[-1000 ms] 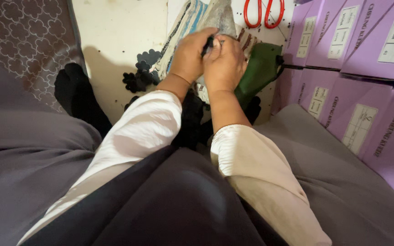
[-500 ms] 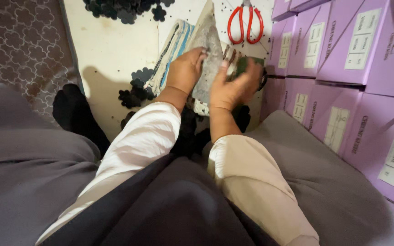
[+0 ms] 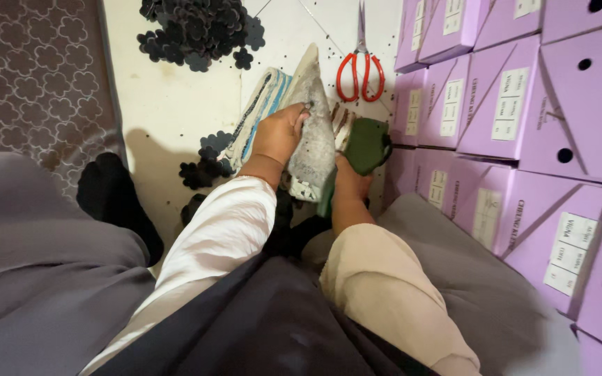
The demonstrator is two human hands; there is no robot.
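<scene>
The right hand (image 3: 354,184), mostly hidden behind a grey glittery shoe upper (image 3: 315,139), touches a dark green piece (image 3: 367,144); its grip cannot be told. The left hand (image 3: 280,134) pinches that upper, raised above the floor (image 3: 175,104). Beyond lie red-handled scissors (image 3: 359,69) and black flower cutouts (image 3: 200,28), beside purple boxes (image 3: 524,97).

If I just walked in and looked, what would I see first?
Probably the wall of purple boxes stacked all down the right side, and the red-handled scissors lying on the pale floor at the top. In the middle, the left hand grips a grey glittery piece, while the right hand sits lower beside a dark green thing. Black flower-shaped cutouts are heaped at the top left.
</scene>
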